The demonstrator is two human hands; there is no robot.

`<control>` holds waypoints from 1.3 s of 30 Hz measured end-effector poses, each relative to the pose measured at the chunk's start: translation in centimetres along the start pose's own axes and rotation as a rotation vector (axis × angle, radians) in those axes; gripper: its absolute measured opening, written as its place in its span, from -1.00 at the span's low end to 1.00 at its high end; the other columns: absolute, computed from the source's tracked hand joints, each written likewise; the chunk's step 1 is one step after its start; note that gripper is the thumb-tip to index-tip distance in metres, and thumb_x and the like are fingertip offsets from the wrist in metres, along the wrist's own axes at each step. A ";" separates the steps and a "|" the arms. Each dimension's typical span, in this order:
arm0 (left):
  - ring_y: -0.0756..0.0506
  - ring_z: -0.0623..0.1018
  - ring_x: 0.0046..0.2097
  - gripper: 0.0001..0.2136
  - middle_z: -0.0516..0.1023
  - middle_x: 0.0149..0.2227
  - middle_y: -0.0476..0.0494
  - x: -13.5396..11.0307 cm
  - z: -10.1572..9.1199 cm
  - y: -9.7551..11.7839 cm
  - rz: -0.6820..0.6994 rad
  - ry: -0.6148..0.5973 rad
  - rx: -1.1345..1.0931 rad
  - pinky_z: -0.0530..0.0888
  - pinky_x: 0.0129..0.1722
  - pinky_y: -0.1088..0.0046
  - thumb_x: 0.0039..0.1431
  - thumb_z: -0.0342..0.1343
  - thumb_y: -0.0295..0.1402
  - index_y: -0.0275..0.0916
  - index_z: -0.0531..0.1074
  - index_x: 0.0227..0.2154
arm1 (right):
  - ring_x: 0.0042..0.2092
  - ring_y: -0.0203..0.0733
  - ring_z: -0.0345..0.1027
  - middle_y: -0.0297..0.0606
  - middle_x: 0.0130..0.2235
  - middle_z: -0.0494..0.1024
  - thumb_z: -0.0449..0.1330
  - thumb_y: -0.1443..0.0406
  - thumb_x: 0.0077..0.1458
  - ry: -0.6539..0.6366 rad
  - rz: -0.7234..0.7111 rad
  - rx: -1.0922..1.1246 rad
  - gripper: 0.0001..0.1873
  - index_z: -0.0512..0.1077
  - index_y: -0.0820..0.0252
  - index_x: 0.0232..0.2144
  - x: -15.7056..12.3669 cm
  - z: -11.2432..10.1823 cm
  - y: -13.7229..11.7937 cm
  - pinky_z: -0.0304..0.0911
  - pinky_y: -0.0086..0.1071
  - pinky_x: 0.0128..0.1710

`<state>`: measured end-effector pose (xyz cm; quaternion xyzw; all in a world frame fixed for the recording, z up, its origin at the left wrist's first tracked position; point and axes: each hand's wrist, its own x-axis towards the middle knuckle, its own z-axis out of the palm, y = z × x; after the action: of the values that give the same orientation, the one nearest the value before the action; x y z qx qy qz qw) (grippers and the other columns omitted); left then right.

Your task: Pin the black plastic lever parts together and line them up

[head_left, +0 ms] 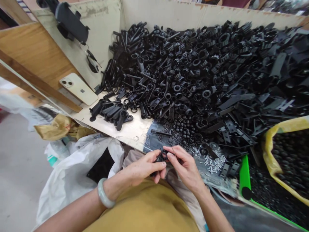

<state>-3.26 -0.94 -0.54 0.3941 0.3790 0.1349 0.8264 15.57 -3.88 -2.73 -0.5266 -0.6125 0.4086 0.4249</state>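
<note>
Holding small black part [162, 156] just by table's [131, 133] near edge. Gripping from left with left hand [146, 166], pinching right side with right hand [183, 163], equally close. Can't tell long axis tbh.

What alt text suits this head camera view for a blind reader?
A left hand holds a small black part, the right hand touching it, before a large heap of black pieces. Silvery bits lie nearby; a pale phone is farther left.
</note>
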 end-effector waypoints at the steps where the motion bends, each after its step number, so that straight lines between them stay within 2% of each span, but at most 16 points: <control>1: 0.06 0.36 -0.53 -0.67 0.46 -0.46 0.06 0.0 -0.1 0.1 0.018 0.023 0.053 0.23 -0.50 0.53 0.24 0.15 -0.20 -0.25 0.32 -0.02 | -0.18 -0.20 0.49 -0.23 -0.19 0.58 0.17 0.21 0.36 -0.005 0.010 -0.023 -0.70 0.61 0.08 0.04 -0.1 -0.2 0.0 0.39 -0.38 -0.18; 3: 0.01 0.43 -0.43 -0.76 0.47 -0.42 0.03 0.1 -0.6 0.4 0.116 0.159 0.247 0.30 -0.44 0.51 0.23 0.14 -0.24 -0.23 0.38 -0.10 | -0.21 -0.19 0.48 -0.24 -0.21 0.58 0.16 0.18 0.37 0.001 0.039 -0.107 -0.67 0.58 0.09 0.08 -0.5 -0.9 0.1 0.38 -0.38 -0.22; 6: -0.08 0.53 -0.28 -0.86 0.57 -0.31 -0.03 0.5 -1.7 1.7 0.345 0.540 0.705 0.40 -0.28 0.43 0.24 0.14 -0.28 -0.18 0.44 -0.18 | -0.28 -0.18 0.46 -0.24 -0.24 0.59 0.15 0.16 0.38 0.087 0.060 -0.289 -0.68 0.58 0.11 0.04 -0.8 -2.7 0.5 0.36 -0.35 -0.25; 8: -0.12 0.57 -0.26 -0.84 0.62 -0.29 -0.06 1.1 -2.5 2.8 0.448 0.711 1.012 0.40 -0.24 0.39 0.31 0.10 -0.28 -0.15 0.48 -0.12 | -0.28 -0.15 0.47 -0.21 -0.23 0.61 0.14 0.16 0.37 0.161 0.040 -0.391 -0.71 0.60 0.13 -0.06 -0.7 -4.0 0.9 0.36 -0.32 -0.23; 10: -0.17 0.61 -0.25 -0.78 0.65 -0.26 -0.11 1.9 -3.3 3.8 0.471 0.740 1.269 0.39 -0.26 0.37 0.35 0.07 -0.30 -0.15 0.48 -0.01 | -0.25 -0.12 0.50 -0.19 -0.21 0.62 0.12 0.17 0.37 0.203 0.011 -0.457 -0.73 0.59 0.13 -0.15 -0.4 -4.9 1.1 0.36 -0.30 -0.20; 13: -0.21 0.63 -0.24 -0.79 0.66 -0.27 -0.16 3.1 -4.2 4.9 0.358 0.668 1.509 0.36 -0.30 0.37 0.35 0.06 -0.32 -0.17 0.50 -0.04 | -0.19 -0.11 0.53 -0.19 -0.21 0.62 0.10 0.21 0.39 0.201 -0.016 -0.505 -0.76 0.56 0.12 -0.20 0.1 -5.5 1.0 0.36 -0.30 -0.16; 16: -0.19 0.61 -0.26 -0.83 0.64 -0.33 -0.13 3.8 -5.0 5.6 0.305 0.635 1.500 0.33 -0.32 0.39 0.34 0.06 -0.25 -0.16 0.52 -0.21 | -0.18 -0.13 0.54 -0.20 -0.19 0.61 0.07 0.24 0.40 0.164 -0.027 -0.539 -0.76 0.54 0.10 -0.20 0.2 -5.4 0.9 0.35 -0.32 -0.17; 18: -0.16 0.58 -0.31 -0.80 0.60 -0.39 -0.08 3.7 -5.5 6.2 0.286 0.644 1.401 0.31 -0.34 0.41 0.32 0.06 -0.20 -0.16 0.50 -0.31 | -0.20 -0.15 0.54 -0.22 -0.19 0.61 0.07 0.24 0.41 0.132 -0.037 -0.563 -0.76 0.54 0.09 -0.20 0.1 -5.1 1.0 0.35 -0.34 -0.19; 21: -0.13 0.54 -0.36 -0.78 0.55 -0.46 -0.01 3.1 -6.8 7.0 0.175 0.686 1.264 0.28 -0.38 0.43 0.23 0.10 -0.16 -0.16 0.49 -0.41 | -0.21 -0.17 0.55 -0.23 -0.18 0.61 0.05 0.25 0.42 0.092 -0.054 -0.601 -0.76 0.53 0.09 -0.19 0.2 -4.4 1.2 0.35 -0.36 -0.22; 24: -0.14 0.55 -0.34 -0.77 0.56 -0.45 -0.01 2.5 -8.1 7.4 0.077 0.731 1.202 0.29 -0.38 0.43 0.15 0.12 -0.13 -0.16 0.52 -0.41 | -0.22 -0.18 0.55 -0.23 -0.17 0.60 0.01 0.24 0.45 0.058 -0.073 -0.662 -0.72 0.53 0.08 -0.15 0.7 -3.4 1.3 0.36 -0.38 -0.23; 26: -0.16 0.57 -0.31 -0.75 0.59 -0.41 -0.04 2.2 -8.6 7.3 0.070 0.737 1.182 0.30 -0.37 0.43 0.15 0.11 -0.11 -0.16 0.56 -0.36 | -0.24 -0.19 0.55 -0.23 -0.18 0.60 -0.01 0.23 0.46 0.056 -0.089 -0.718 -0.69 0.54 0.08 -0.13 1.3 -2.6 1.3 0.34 -0.38 -0.27; 31: -0.17 0.58 -0.30 -0.77 0.61 -0.40 -0.07 2.1 -8.3 6.5 0.147 0.816 1.283 0.27 -0.36 0.42 0.23 0.08 -0.13 -0.13 0.54 -0.29 | -0.31 -0.19 0.53 -0.23 -0.20 0.58 0.01 0.25 0.45 0.062 -0.090 -0.795 -0.70 0.54 0.11 -0.18 1.9 -1.8 1.2 0.29 -0.37 -0.35; 35: -0.14 0.59 -0.32 -0.77 0.63 -0.36 -0.05 2.1 -7.6 5.5 0.319 0.984 1.215 0.30 -0.34 0.44 0.27 0.10 -0.16 -0.11 0.55 -0.13 | -0.25 -0.19 0.53 -0.26 -0.21 0.57 0.04 0.24 0.43 -0.018 -0.061 -0.650 -0.74 0.54 0.08 -0.19 1.1 -2.6 0.9 0.33 -0.38 -0.26; 37: -0.11 0.57 -0.33 -0.77 0.64 -0.36 -0.03 2.0 -7.1 4.7 0.416 1.051 1.151 0.32 -0.32 0.45 0.28 0.10 -0.18 -0.12 0.55 -0.11 | -0.22 -0.19 0.53 -0.25 -0.19 0.58 0.05 0.24 0.43 0.001 -0.047 -0.583 -0.75 0.54 0.07 -0.18 0.5 -3.2 0.8 0.34 -0.37 -0.23; 39: -0.10 0.55 -0.35 -0.80 0.62 -0.40 -0.03 2.0 -6.2 3.8 0.492 1.071 1.098 0.33 -0.33 0.46 0.29 0.10 -0.19 -0.14 0.55 -0.18 | -0.21 -0.17 0.53 -0.24 -0.19 0.59 0.05 0.24 0.43 0.060 -0.037 -0.565 -0.75 0.54 0.07 -0.16 0.1 -3.6 0.8 0.34 -0.36 -0.22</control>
<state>-6.15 5.96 -1.23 0.6982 0.6381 0.2781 0.1673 19.24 -3.53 -2.38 -0.6245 -0.6989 0.1983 0.2867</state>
